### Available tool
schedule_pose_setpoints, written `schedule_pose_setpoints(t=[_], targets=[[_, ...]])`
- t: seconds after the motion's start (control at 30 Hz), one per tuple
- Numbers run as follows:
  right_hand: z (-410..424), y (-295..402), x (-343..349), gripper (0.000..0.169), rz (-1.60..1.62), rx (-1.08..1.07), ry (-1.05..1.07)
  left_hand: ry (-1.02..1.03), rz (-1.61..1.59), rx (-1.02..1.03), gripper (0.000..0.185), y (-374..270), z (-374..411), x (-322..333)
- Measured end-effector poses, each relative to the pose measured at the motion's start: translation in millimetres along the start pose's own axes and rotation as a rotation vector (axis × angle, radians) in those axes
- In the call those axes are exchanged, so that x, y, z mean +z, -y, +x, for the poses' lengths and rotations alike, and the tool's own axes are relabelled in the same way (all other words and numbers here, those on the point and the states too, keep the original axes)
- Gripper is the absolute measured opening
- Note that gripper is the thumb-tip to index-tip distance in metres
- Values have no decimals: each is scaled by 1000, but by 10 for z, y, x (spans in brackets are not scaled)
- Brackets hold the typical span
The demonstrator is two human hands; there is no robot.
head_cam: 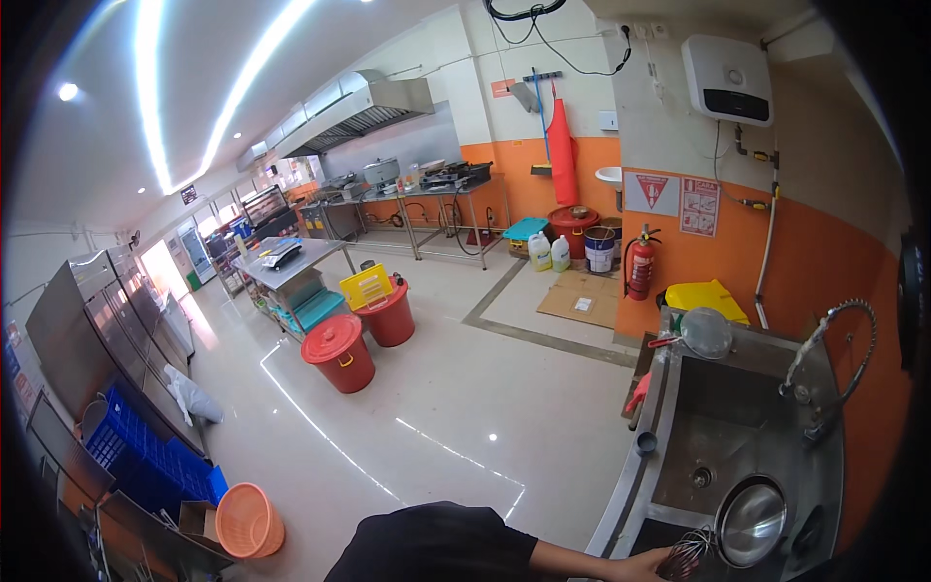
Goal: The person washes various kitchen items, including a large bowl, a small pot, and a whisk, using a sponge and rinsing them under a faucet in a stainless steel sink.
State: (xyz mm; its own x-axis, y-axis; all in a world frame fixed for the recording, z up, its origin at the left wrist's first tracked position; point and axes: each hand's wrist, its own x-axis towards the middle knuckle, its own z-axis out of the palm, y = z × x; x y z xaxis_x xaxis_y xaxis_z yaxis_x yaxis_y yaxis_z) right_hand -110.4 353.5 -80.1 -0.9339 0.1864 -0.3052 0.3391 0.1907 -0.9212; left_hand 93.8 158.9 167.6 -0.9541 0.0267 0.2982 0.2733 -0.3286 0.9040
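My left hand point(649, 564) is at the bottom right edge, at the end of a bare forearm and a black sleeve. Its fingers are on a wire whisk point(691, 549), whose loops point up and right; the hand's lower part is cut off by the frame. Just right of the whisk a round stainless steel bowl point(753, 525) sits tilted over the sink's near part. The steel sink basin point(720, 436) lies beyond, with a drain and a coiled spring faucet point(862, 313). My right hand is out of view.
A strainer point(705, 333) with a red handle rests on the sink's far end, and a small grey cup point(646, 443) on its left rim. Red lidded bins point(339, 356), an orange basket point(249, 521), blue crates point(156, 465) and a steel table point(291, 262) stand across the floor.
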Motion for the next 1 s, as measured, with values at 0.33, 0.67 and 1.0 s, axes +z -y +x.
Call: schedule_pose_setpoints(t=[0.33, 0.67, 1.0], targets=[[0, 94, 123, 34, -70, -26, -1, 20, -10, -190, 32, -163, 18, 17], [7, 122, 181, 32, -137, -61, -21, -4, 258, -120, 43, 29, 30, -48], [-13, -64, 85, 31, -209, -129, -102, -59, 129, -111, 45, -140, -186, 13]])
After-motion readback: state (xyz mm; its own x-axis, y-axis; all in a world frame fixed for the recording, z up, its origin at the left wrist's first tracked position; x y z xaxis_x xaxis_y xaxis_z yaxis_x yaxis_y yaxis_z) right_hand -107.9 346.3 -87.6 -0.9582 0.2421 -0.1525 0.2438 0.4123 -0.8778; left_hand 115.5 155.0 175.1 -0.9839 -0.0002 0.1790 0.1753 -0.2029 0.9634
